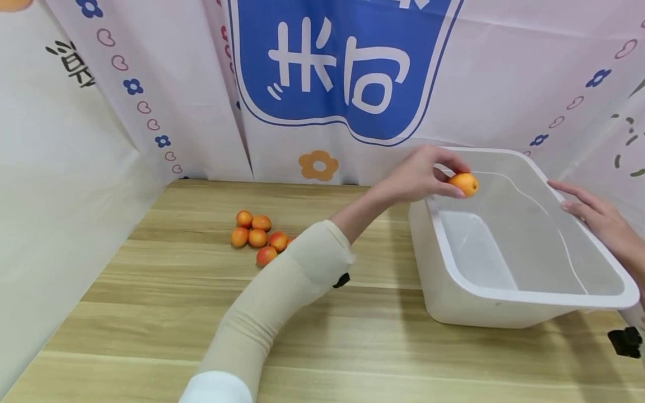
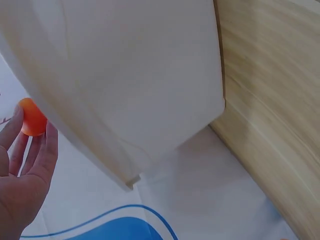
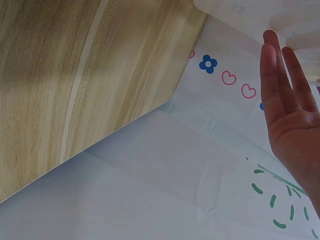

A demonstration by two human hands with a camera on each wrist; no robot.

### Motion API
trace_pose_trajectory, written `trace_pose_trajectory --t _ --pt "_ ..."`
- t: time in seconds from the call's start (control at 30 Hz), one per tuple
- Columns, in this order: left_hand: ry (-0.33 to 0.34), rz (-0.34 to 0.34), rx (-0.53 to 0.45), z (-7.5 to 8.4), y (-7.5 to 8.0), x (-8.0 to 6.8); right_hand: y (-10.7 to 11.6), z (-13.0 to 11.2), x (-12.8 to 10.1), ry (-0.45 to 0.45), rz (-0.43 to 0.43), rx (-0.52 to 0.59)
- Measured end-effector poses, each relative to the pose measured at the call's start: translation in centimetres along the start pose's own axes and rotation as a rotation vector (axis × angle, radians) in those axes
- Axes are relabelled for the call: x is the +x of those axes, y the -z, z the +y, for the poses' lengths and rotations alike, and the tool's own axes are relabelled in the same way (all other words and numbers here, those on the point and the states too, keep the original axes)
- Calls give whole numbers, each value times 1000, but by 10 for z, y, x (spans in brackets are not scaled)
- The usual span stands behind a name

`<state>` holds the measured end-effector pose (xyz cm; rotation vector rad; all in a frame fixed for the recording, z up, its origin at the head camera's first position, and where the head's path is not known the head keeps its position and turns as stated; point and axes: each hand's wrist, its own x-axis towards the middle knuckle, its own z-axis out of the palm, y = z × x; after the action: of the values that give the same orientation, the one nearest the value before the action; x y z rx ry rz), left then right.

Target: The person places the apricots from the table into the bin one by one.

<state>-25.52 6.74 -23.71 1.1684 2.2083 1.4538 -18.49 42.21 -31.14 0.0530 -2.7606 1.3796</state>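
In the head view my left hand pinches a small oval orange fruit between thumb and fingers, over the left rim of a white plastic bin. The left wrist view shows the same fruit at the fingertips, beside the bin's rim. My right hand lies at the bin's right rim, fingers extended. From the right wrist, that hand appears with straight fingers against the bin's outer side. Several more orange-red fruits lie grouped on the table, partly hidden behind my left sleeve.
The wood-grain table carries the bin on its right side. Behind it hangs a white printed cloth with a blue sign, and white sheets close off both sides. My left forearm crosses the middle of the table.
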Motion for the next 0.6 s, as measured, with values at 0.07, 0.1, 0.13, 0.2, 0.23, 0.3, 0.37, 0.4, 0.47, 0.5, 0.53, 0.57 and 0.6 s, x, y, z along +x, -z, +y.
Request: trace_pose_trajectory --t 0.07,0.1,0.13,0.2,0.23,0.3,0.37,0.4,0.47,0.5,0.53,0.57,0.6 --pt "21 -24 22 2 -6 6 0 0 1 9 7 -14" --pt "23 -31 28 2 -9 9 -1 0 1 12 8 -16" --pt "26 -40 34 3 -13 13 -1 0 1 13 6 -17" --pt "40 -55 55 4 -20 20 0 0 0 13 11 -28" --pt "47 -59 67 4 -24 23 -1 0 0 10 7 -26" --pt "60 -70 98 4 -31 30 -1 0 0 1 -1 -16" --pt "85 -75 127 4 -37 36 -1 -1 0 -9 -7 -5" --pt "103 -74 139 4 -40 39 -1 -1 0 -15 -15 3" --pt "134 -71 159 4 -45 44 -1 -2 0 -19 -27 13" --pt "153 -71 165 4 -48 46 -1 -2 0 -17 -28 12" --pt "168 -68 170 4 -50 48 -1 -2 0 -15 -31 12" --pt "184 -65 173 4 -53 50 -2 -2 -1 -17 -34 13" --pt "194 -66 176 3 -54 51 -2 -2 -1 -18 -36 11"
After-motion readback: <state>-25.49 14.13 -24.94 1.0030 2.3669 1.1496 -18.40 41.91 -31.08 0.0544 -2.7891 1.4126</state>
